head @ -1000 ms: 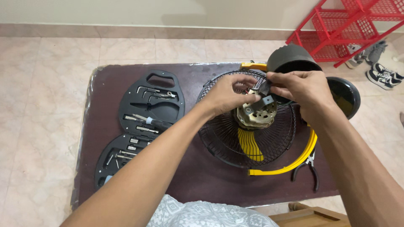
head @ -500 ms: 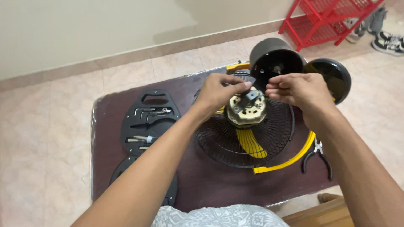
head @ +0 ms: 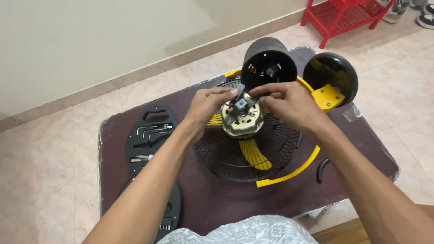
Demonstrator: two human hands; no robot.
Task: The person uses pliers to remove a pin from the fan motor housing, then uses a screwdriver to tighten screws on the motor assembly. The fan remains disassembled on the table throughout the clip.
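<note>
I am looking down at a dark tabletop (head: 217, 208). Along its left edge, an open tool case (head: 149, 135) is lying flat with hex keys in its slots. Moving right, my left hand (head: 205, 108) is pinching a small grey part (head: 239, 101) on top of the fan motor (head: 242, 118), which is sitting near the middle of the tabletop on the black grille (head: 235, 158). My right hand (head: 289, 106) is closing its fingertips on the same spot from the other side. I am judging the motor heavy and stiff, best gripped around its metal rim; the small part is looking light and easy to drop, so a fingertip pinch suits it. Towards the far right corner, a black housing (head: 269, 61) and a round cover (head: 332, 74) are standing.
</note>
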